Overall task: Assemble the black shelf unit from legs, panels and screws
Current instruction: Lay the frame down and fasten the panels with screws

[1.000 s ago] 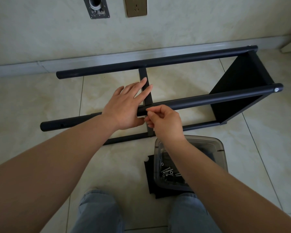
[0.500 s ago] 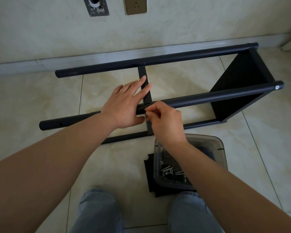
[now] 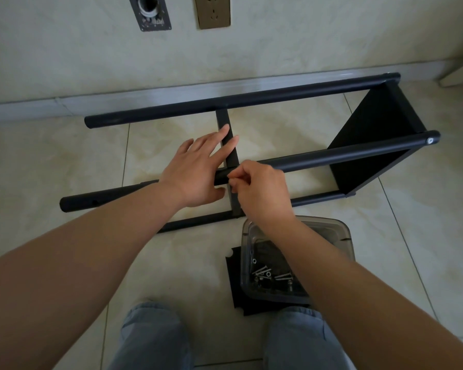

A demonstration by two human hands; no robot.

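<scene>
While our left hand (image 3: 195, 172) lies flat, fingers straight, on the near leg (image 3: 332, 156), our right hand (image 3: 259, 188) pinches something tiny against it.

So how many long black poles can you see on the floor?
3: a far pole by the wall, a raised middle pole that both hands touch, and a near pole lying low. A fourth may be hidden behind the black panel.

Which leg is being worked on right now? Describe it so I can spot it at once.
Start from the black end panel at right. Two thick round legs run left from it; take the nearer leg. Unlike the far leg by the wall, both hands meet on it, the left hand and the right hand.
</scene>
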